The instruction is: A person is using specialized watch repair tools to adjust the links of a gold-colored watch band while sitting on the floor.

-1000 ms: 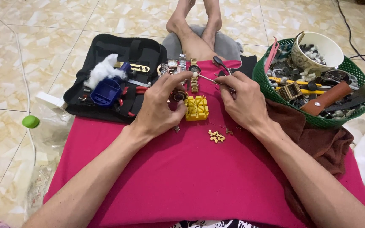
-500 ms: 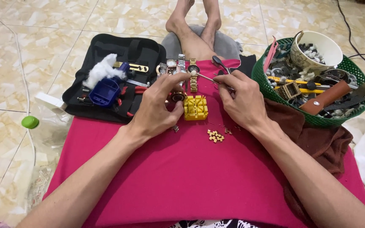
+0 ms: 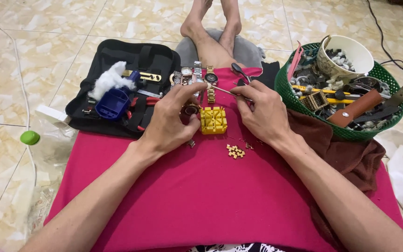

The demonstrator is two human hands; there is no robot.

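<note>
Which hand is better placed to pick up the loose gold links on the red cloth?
Probably the right hand: the gold links lie just below it, while the left hand grips a watch beside the yellow block.

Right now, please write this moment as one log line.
left hand: holds watch | right hand: holds thin tool toward watch | yellow block: between hands | loose gold links: on pink cloth

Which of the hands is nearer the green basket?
Right. The right hand sits just beside the green basket; the left hand is farther off, past the yellow block.
</note>
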